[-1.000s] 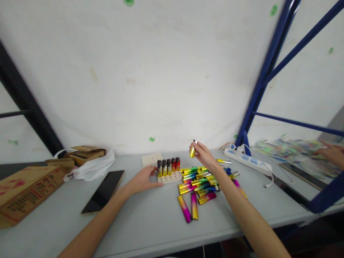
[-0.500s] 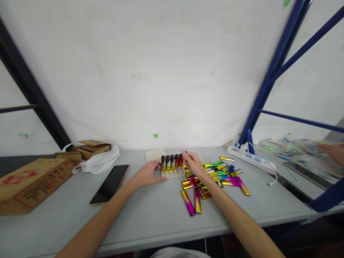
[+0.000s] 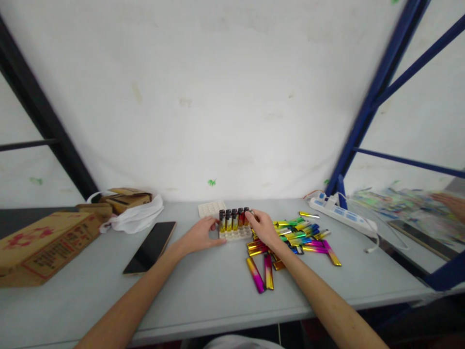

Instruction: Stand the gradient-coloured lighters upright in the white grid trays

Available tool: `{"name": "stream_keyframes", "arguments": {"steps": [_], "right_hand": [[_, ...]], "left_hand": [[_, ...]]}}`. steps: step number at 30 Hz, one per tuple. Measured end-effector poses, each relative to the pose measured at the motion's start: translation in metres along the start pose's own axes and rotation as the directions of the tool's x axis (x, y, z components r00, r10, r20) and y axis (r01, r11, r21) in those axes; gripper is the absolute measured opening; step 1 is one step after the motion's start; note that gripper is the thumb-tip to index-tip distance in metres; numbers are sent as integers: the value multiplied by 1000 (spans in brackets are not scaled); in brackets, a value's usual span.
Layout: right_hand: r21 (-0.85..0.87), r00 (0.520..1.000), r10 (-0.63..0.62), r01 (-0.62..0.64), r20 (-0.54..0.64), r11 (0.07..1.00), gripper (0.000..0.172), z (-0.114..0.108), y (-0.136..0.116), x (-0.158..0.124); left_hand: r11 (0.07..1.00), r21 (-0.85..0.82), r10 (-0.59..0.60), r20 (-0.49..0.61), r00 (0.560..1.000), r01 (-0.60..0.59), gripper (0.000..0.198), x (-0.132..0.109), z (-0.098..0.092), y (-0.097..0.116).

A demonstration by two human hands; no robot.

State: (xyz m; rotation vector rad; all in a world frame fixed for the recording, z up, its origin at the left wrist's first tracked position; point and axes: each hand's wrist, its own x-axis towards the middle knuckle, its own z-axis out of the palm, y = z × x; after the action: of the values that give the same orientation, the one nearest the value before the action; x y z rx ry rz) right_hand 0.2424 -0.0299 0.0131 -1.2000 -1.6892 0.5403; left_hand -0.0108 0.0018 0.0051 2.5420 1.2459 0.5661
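A white tray with rows of holes (image 3: 238,236) stands on the grey table, its back part filled with upright lighters (image 3: 228,222), black-topped and yellow to red. At the tray's left end, my left hand (image 3: 201,233) grips it, thumb along the front corner and fingers behind. My right hand (image 3: 262,226) is at the right end of the row, thumb and fingers pinched round the top of a lighter, mostly hidden by them. Right beside it lies a loose pile of shiny multicoloured lighters (image 3: 298,235), some under my forearm.
A second white tray (image 3: 211,209) lies behind. Left are a phone (image 3: 149,248), a white plastic bag (image 3: 136,216) and cardboard boxes (image 3: 51,242). A power strip (image 3: 343,214) and blue rack post (image 3: 363,128) stand right; beyond, another person's hand (image 3: 450,203) shows.
My right hand has lowered slightly at the row's right end, its fingers nearer the lighter tops. The left hand stays on the tray. The whole view has shifted slightly.
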Motion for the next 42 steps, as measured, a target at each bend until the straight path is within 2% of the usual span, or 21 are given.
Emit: {"name": "stream_keyframes", "arguments": {"steps": [4, 6, 8, 10, 16, 21, 24, 30, 34, 36, 38, 40, 42], "right_hand": [[-25, 994, -42, 45, 105, 999, 46, -9, -6, -2], [-48, 978, -126, 136, 166, 990, 43, -13, -8, -2], [-110, 958, -223, 245, 180, 963, 41, -16, -9, -2], [-171, 953, -252, 280, 168, 944, 40, -17, -7, -2], [-267, 978, -177, 199, 107, 943, 42, -14, 4, 2], [-394, 949, -163, 264, 270, 881, 36, -12, 9, 3], [-455, 936, -149, 290, 320, 842, 32, -12, 9, 3], [-633, 958, -22, 206, 286, 746, 37, -7, 1, 0], [-578, 949, -62, 239, 308, 780, 40, -9, -1, -2], [-543, 963, -100, 226, 251, 809, 45, -19, 2, 2], [-532, 982, -119, 178, 145, 827, 48, -39, 10, 11], [-552, 995, -93, 90, 22, 829, 44, -70, 27, 20], [-615, 998, 0, -41, -67, 787, 33, -109, 50, 27]], "left_hand": [[1000, -14, -1, -15, 1000, 0, 57, -1, 0, 1], [1000, -27, 6, -18, 1000, -6, 56, -2, 0, 1], [1000, -22, 3, -14, 1000, -3, 56, -2, 0, 1], [1000, -6, 0, -10, 1000, 0, 56, -2, 0, 1], [1000, 9, -28, 5, 1000, 28, 58, -1, 1, -2], [999, 8, -36, 5, 999, 36, 59, -1, 1, 0], [999, 7, -47, 10, 999, 47, 58, -1, 0, 3], [998, 13, -55, 15, 998, 55, 60, 0, -1, 3], [999, 16, -46, 21, 999, 46, 59, 0, -2, 3], [999, 4, -51, 19, 999, 51, 58, 0, -2, 3], [998, -5, -62, 20, 998, 62, 58, 0, -2, 2], [998, -7, -68, 24, 997, 68, 58, 1, -2, 2], [998, -6, -68, 23, 997, 69, 59, 1, -2, 2]]}}
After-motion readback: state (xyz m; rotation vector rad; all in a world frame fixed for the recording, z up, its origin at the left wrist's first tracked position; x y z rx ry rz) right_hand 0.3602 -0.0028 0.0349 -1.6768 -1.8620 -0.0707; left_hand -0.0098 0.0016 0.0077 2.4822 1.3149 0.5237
